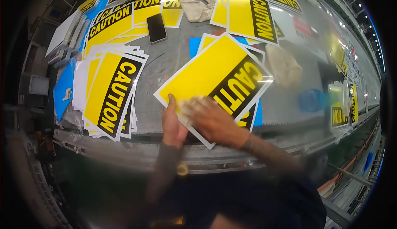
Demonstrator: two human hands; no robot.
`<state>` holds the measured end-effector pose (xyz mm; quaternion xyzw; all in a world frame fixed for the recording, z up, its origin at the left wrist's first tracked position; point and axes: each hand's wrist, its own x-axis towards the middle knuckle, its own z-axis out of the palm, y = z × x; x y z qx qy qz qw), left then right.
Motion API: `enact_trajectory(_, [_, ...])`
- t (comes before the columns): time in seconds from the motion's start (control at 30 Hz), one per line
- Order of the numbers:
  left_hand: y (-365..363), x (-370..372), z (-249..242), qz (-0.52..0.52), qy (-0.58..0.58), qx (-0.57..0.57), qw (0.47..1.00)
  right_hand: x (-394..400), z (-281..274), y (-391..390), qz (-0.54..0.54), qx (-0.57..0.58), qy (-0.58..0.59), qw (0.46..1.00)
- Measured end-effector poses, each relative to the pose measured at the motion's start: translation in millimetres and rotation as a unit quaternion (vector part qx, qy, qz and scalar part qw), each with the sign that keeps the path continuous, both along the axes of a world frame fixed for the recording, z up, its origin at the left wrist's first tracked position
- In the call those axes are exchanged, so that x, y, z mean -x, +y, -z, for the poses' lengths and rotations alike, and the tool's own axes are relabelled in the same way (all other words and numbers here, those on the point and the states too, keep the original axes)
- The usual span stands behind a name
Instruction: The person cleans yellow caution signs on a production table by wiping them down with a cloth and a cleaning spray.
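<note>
A white-edged yellow CAUTION sign (198, 70) — black band (231, 89) along one end — lies slantwise over the worktop (153, 115), a blurred pale cloth (187, 107) against its face.

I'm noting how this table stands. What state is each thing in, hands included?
Left hand: holding the sign by its edge
Right hand: pressing a rag onto it
Sign: face up, partly covered
Rag: bunched
Left stack: uneven, top sheet face up
Phone: flat, screen dark
Far cloth: crumpled
Right cloth: crumpled
Blue object: too blurred to tell
</note>
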<state>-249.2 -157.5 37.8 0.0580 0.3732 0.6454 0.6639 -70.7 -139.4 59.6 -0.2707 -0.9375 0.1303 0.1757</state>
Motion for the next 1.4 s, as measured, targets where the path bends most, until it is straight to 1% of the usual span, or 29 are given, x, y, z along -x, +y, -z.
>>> enact_trajectory(0.03, [-3.0, 3.0, 3.9, 0.01, -0.002, 0.004, 1.0, -1.1, 8.0, -15.5, -0.021, 0.008, 0.065, 0.998])
enact_trajectory(0.13, [-6.3, 1.6, 5.4, 0.012, 0.001, -0.007, 1.0, -19.3, -16.7, 16.7, 0.071, -0.024, -0.025, 0.997])
enact_trajectory(0.17, [-5.4, 0.8, 2.9, 0.008, 0.008, -0.008, 1.0, -23.4, -14.4, 24.1, 0.095, -0.048, -0.019, 0.994])
enact_trajectory(0.23, [-0.4, -2.4, -3.6, -0.001, 0.031, -0.002, 1.0, -15.7, -13.8, 14.1, 0.039, -0.013, -0.021, 0.999])
enact_trajectory(0.27, [-0.3, -1.8, -2.4, 0.008, 0.023, -0.002, 1.0, -10.9, -18.1, 3.2, 0.011, 0.008, -0.023, 1.0])
enact_trajectory(0.3, [-0.8, 0.5, 1.1, 0.015, 0.016, -0.002, 1.0, -9.4, -6.6, -9.4, -0.009, 0.017, 0.036, 0.999])
enact_trajectory(0.33, [-1.8, 3.1, 4.5, 0.022, 0.009, 0.001, 1.0, -15.2, -3.6, -6.1, 0.021, 0.008, 0.015, 1.0])
enact_trajectory(0.37, [-1.1, -1.0, 6.5, -0.001, 0.018, -0.021, 1.0, -18.8, -16.1, 3.3, 0.049, 0.001, -0.006, 0.999])
enact_trajectory(0.4, [-2.7, 0.3, 7.8, -0.005, 0.018, -0.013, 1.0, -22.7, -22.0, 9.5, 0.076, -0.005, -0.028, 0.997])
enact_trajectory(0.43, [-3.6, 0.9, 8.4, -0.008, 0.017, -0.006, 1.0, -27.2, -5.0, 12.3, 0.075, -0.018, -0.016, 0.997])
enact_trajectory(0.53, [-2.3, 2.7, 11.7, 0.003, 0.009, -0.018, 1.0, -13.3, -7.6, -8.8, 0.01, 0.051, 0.018, 0.998])
enact_trajectory(0.57, [-2.8, 3.6, 11.2, 0.011, 0.005, -0.016, 1.0, -17.9, -5.3, -12.3, -0.02, 0.017, 0.007, 1.0])
enact_trajectory(0.6, [-1.7, 3.0, 12.1, 0.02, 0.001, -0.014, 1.0, -26.1, -4.0, -4.8, 0.005, 0.016, 0.008, 1.0])
enact_trajectory(0.67, [-1.8, -2.9, 4.2, 0.002, 0.018, -0.01, 1.0, -46.9, -8.2, 28.5, 0.054, 0.021, 0.011, 0.998])
enact_trajectory(0.73, [-2.4, -3.3, -1.4, -0.007, 0.028, 0.008, 1.0, -93.0, 3.7, 80.8, 0.113, -0.071, -0.042, 0.99])
enact_trajectory(0.8, [-3.3, -2.1, 0.2, -0.017, 0.015, 0.006, 1.0, -103.4, 0.7, 104.4, 0.277, -0.111, -0.035, 0.954])
enact_trajectory(0.83, [-2.7, -2.8, 0.2, -0.021, 0.018, 0.009, 1.0, -103.5, 3.3, 100.9, 0.185, -0.197, -0.097, 0.958])
enact_trajectory(0.87, [-1.2, -4.1, -0.1, -0.026, 0.021, 0.012, 0.999, -89.9, 18.9, 86.8, 0.146, -0.072, -0.059, 0.985])
enact_trajectory(0.9, [-0.6, -3.6, 1.9, -0.023, 0.021, 0.018, 0.999, -56.9, 18.8, 54.9, 0.1, -0.096, -0.005, 0.99])
enact_trajectory(0.93, [-1.2, -0.5, 5.9, -0.011, 0.022, 0.023, 0.999, -28.1, 26.1, 22.5, 0.052, 0.008, 0.025, 0.998])
enact_trajectory(0.97, [-3.1, 4.2, 10.9, 0.0, 0.024, 0.028, 0.999, -6.0, 10.0, -11.2, 0.022, 0.042, 0.006, 0.999])
enact_trajectory(1.0, [-3.9, 7.1, 13.7, 0.011, 0.028, 0.035, 0.999, 2.3, -13.2, -36.2, 0.002, 0.086, 0.085, 0.993])
enact_trajectory(1.03, [-4.4, -1.5, -2.0, -0.01, 0.058, 0.043, 0.997, -4.2, -10.2, -31.6, -0.018, 0.089, 0.074, 0.993])
enact_trajectory(1.07, [-3.5, -5.2, -5.0, -0.023, 0.068, 0.039, 0.997, -16.6, -6.3, -24.8, -0.035, 0.094, 0.063, 0.993])
enact_trajectory(1.13, [-1.1, -11.4, -6.9, -0.047, 0.086, 0.028, 0.995, -49.1, -5.6, 4.3, 0.025, 0.035, -0.014, 0.999])
enact_trajectory(1.2, [-0.9, -4.1, -3.8, -0.017, 0.054, 0.016, 0.998, -91.9, -10.6, 39.4, 0.14, 0.013, 0.004, 0.99])
enact_trajectory(1.27, [-2.6, -4.3, -3.0, -0.005, 0.03, -0.002, 1.0, -121.5, 4.7, 66.9, 0.25, -0.033, -0.04, 0.967])
enact_trajectory(1.3, [-7.1, -5.3, -8.3, 0.012, -0.049, -0.044, 0.998, -122.5, 8.5, 69.0, 0.262, -0.036, -0.037, 0.964])
enact_trajectory(1.4, [-30.2, -15.1, -4.8, 0.102, -0.081, -0.033, 0.991, -116.1, 19.2, 72.3, 0.29, -0.036, -0.02, 0.956])
